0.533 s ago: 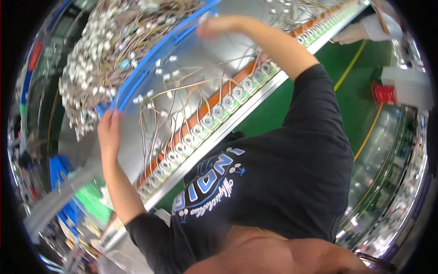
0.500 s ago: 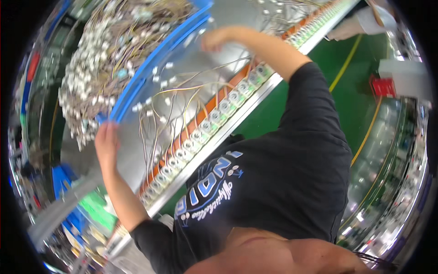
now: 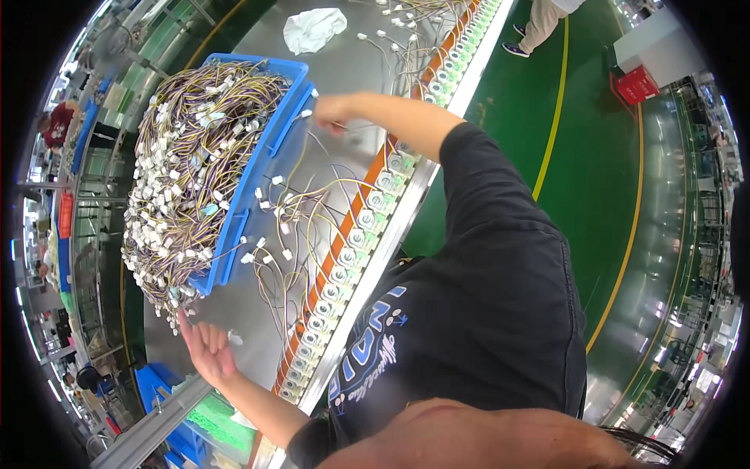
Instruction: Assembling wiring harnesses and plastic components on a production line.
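My left hand (image 3: 209, 352) is beside the near corner of a blue bin (image 3: 248, 176), its index finger stretched toward the hanging connectors. The other fingers are partly curled, and nothing shows in its grasp. Heaped in the bin are wire harnesses (image 3: 199, 148) with thin purple and yellow wires and white plugs. Over the metal table, by the bin's far right side, my right hand (image 3: 334, 111) is closed with fingers pointing down. A thin wire passes at its fingertips and a white plug (image 3: 305, 114) is close by; whatever it holds is hidden.
Along the table's edge runs a row of pale square parts with round centres (image 3: 357, 238), beside an orange strip (image 3: 332, 254). Loose wires (image 3: 301, 207) lie between bin and row. A white cloth (image 3: 314, 31) rests farther back. Another person (image 3: 539, 23) stands on the green floor.
The view has shifted, bringing the whole bin in. My left hand has come away from the bin's near corner, index finger now extended. My right hand stays near the bin's far right side.
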A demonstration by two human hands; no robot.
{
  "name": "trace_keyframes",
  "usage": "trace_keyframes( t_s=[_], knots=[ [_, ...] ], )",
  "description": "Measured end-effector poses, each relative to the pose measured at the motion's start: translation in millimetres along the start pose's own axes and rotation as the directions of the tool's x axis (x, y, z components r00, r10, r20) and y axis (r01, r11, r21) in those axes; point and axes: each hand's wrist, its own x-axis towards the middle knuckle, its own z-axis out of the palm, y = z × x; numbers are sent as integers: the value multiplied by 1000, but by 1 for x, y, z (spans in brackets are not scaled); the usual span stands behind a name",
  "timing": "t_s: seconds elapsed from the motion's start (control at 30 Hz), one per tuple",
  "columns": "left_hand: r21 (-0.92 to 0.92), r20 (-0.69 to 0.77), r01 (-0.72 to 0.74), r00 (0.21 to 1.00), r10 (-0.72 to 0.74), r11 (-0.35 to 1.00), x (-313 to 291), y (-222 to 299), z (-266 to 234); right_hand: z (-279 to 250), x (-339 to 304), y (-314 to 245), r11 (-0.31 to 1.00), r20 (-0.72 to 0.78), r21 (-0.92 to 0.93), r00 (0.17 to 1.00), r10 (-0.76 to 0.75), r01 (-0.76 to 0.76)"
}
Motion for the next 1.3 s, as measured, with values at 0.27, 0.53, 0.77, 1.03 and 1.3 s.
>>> trace_keyframes(
  t_s=[0.27, 0.53, 0.77, 1.03, 1.3],
  knots=[
    [277, -10, -131, 990, 139, 952, -14, -4, 6, 129, -84, -158, 274, -357, 837, 852, -384, 474],
    [266, 138, -121, 987, 86, 956, -30, -25, 30, 304, -82, -235, 48, -227, 953, 807, -545, 300],
    [738, 108, -23, 991, -85, 674, -97, 16, -60, 347, -83, -282, -9, -425, 864, 718, -551, 504],
    [974, 207, -225, 924, 321, 20, -153, 63, -176, 361, -95, -268, 268, -521, 756, 797, -305, 597],
    [885, -82, 23, 991, 108, 466, -150, 39, -214, 358, -38, -174, 963, -266, 156, 948, -172, 219]
  ],
)
